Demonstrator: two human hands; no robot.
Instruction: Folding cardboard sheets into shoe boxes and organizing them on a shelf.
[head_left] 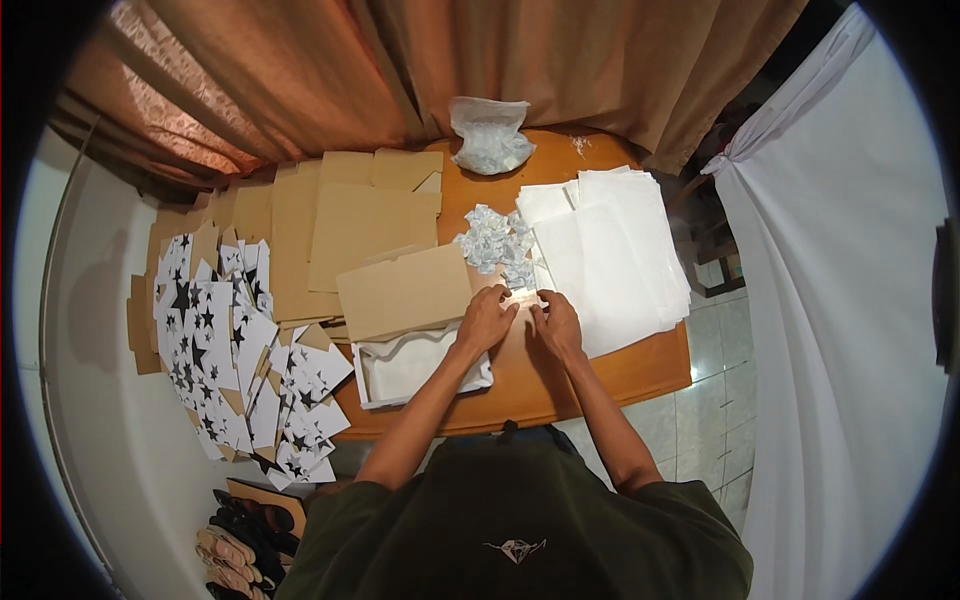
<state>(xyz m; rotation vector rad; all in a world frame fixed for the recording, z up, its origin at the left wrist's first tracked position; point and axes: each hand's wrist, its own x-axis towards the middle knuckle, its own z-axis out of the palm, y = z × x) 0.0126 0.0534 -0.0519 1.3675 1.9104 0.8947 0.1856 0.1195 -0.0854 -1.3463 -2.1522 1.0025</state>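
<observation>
My left hand point(488, 318) and my right hand point(557, 322) meet over the middle of the table, fingers curled and pinching. Between their fingertips is a small pale sachet-like piece point(522, 298), whose details are too small to read. Just beyond the hands lies a loose heap of small whitish sachets point(492, 240). Left of my left wrist sits an open white box point(373, 388) lined with white paper. Its brown cardboard lid point(405, 292) is tilted up at the back. A stack of white paper sheets point(612, 260) lies beside my right hand.
A clear plastic bag point(490, 150) of similar sachets stands at the table's point(650, 362) far edge. Flat brown cardboard pieces point(372, 235) cover the left side, with star-printed white box blanks point(205, 340) further left. Shoes point(228, 555) lie at lower left. Brown curtains point(560, 60) hang behind.
</observation>
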